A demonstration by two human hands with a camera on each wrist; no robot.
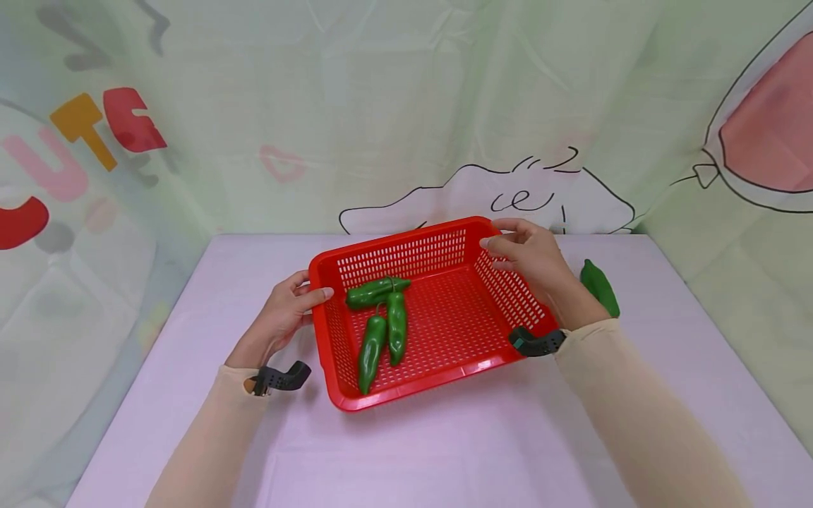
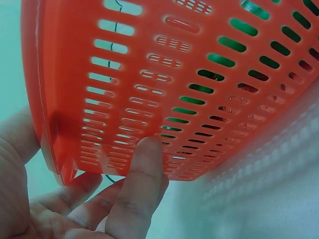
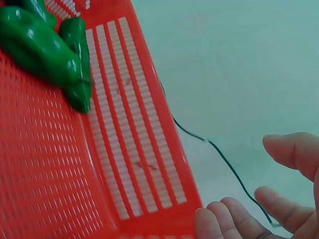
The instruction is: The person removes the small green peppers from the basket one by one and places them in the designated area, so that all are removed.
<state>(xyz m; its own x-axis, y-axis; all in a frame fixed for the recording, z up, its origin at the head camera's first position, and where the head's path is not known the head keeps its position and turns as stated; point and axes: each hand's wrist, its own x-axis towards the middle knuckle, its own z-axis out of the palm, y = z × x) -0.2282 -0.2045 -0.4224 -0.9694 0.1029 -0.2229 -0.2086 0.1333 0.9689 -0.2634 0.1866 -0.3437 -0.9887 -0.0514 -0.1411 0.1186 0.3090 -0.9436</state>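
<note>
The left hand [image 1: 286,310] grips the red plastic basket [image 1: 444,310], the right hand [image 1: 533,259] loosely spread beside it; probably light, stiff (slick green peppers [image 1: 372,353] inside), best held at both ends.

I'm at a table [image 1: 406,466] screened on three sides by sheets [image 1: 394,106] printed with letters [image 1: 82,125] and a balloon [image 1: 775,116]; which room, I can't tell.

A basket [image 1: 480,365] sits over the middle of the table [image 1: 444,451], its left end nearer the person. The left hand [image 1: 286,310] is at that end, the right hand [image 1: 530,257] at the far right corner. In the basket's left part, one pepper [image 1: 368,293] lies crosswise behind two side-by-side peppers [image 1: 372,353]. Another pepper [image 1: 600,288] lies right of the basket, on the table. A curtain [image 1: 394,106] hangs behind.
</note>
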